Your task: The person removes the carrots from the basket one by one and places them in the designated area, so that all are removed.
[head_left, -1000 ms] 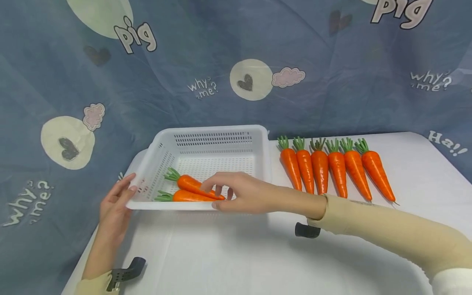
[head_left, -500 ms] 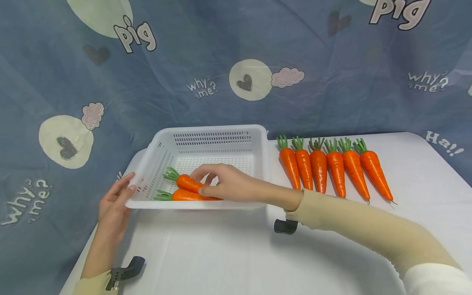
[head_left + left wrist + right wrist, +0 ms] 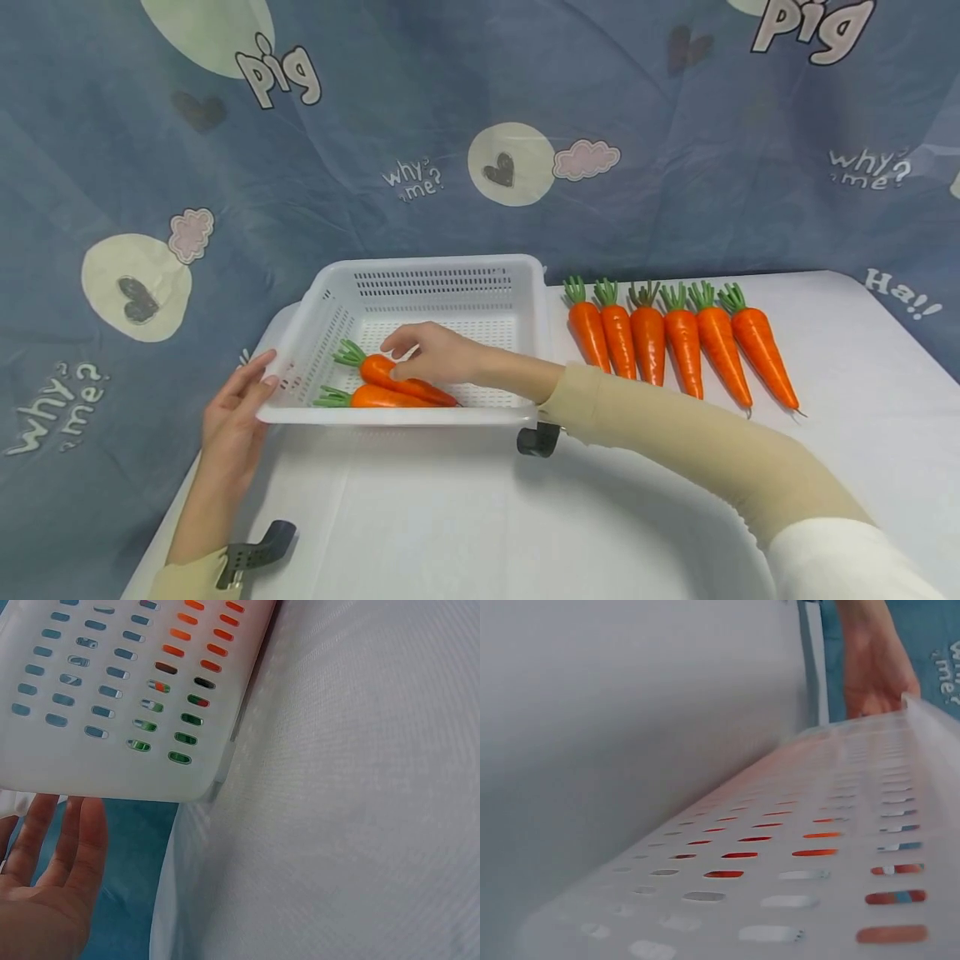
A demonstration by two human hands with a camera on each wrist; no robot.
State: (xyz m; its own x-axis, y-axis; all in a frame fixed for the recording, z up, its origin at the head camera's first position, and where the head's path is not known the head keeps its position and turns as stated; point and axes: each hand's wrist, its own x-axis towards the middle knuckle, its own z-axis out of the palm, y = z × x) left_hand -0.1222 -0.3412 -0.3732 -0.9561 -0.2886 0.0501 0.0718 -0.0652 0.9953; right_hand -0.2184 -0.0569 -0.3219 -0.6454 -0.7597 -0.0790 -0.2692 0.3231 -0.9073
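A white perforated plastic basket (image 3: 450, 415) sits on the table, with two orange carrots lying in its near left part: an upper carrot (image 3: 427, 390) and a lower carrot (image 3: 382, 397), green tops pointing left. At the basket's left rim, my left hand (image 3: 232, 421) holds the edge between thumb and fingers; in the left wrist view, several fingers of that hand (image 3: 56, 870) extend below the side wall. My right hand (image 3: 442, 357) reaches into the basket over the upper carrot, fingers bent and parted from the thumb. Whether they touch the carrot is unclear.
Several carrots (image 3: 684, 342) lie in a row on the white-covered table (image 3: 435, 508), right of the basket, tops toward the back. A blue printed cloth (image 3: 360, 100) hangs behind the table. Dark wrist mounts (image 3: 262, 546) project from both sleeves.
My right hand has moved left and farther into the basket, from the carrots' tips to over the upper carrot's body. My left hand stays at the rim, and the carrots look unmoved.
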